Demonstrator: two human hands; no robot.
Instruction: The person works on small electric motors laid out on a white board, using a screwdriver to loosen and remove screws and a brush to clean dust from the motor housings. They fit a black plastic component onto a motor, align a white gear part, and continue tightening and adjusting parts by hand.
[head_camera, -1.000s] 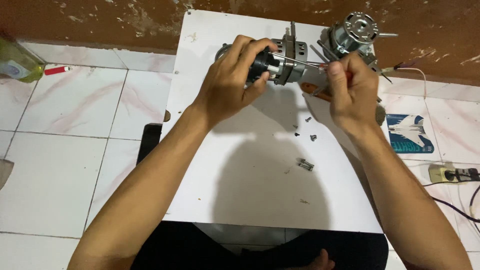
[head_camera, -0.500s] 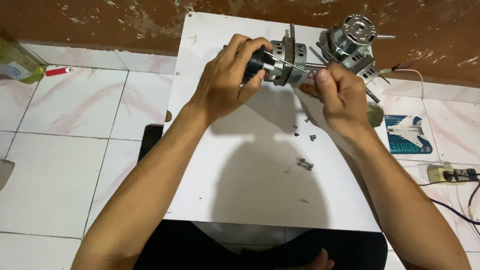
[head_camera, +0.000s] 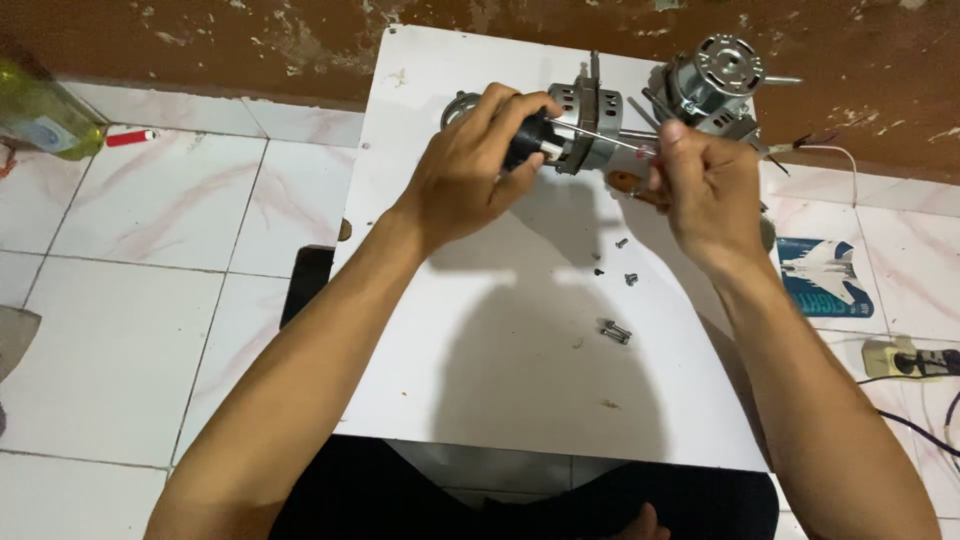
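At the far left, a yellow-green bottle (head_camera: 35, 110) lies on the tiled floor (head_camera: 130, 300), and a small red and white marker (head_camera: 131, 136) lies just beside it. A white board serves as the table (head_camera: 480, 380), and a dark flat object (head_camera: 305, 283) shows at its left edge.

The left hand (head_camera: 470, 175) is over the upper part of the table. Its fingers (head_camera: 505, 105) are clenched around the dark end of a small grey electric motor (head_camera: 580, 125), which is held lying on its side just above the table. A thin metal rod of a screwdriver (head_camera: 600, 138) goes across the motor's body, from the left hand toward the right one. The right hand (head_camera: 705, 190) is just beside the motor. Its fingers (head_camera: 672, 150) are closed on the handle of the screwdriver, of which only a little reddish part is visible under the hand.

Below the two hands, some small screws (head_camera: 630, 279) lie loose on the table, and a bolt (head_camera: 616, 332) lies a little nearer to the person.

Behind the right hand, a second motor (head_camera: 712, 80) stands at the far edge of the table, with thin wires (head_camera: 820, 148) going from it to the right. On the floor at the right is a blue card with a white aeroplane (head_camera: 822, 275), and further right a power strip (head_camera: 905, 360) with a dark cable.
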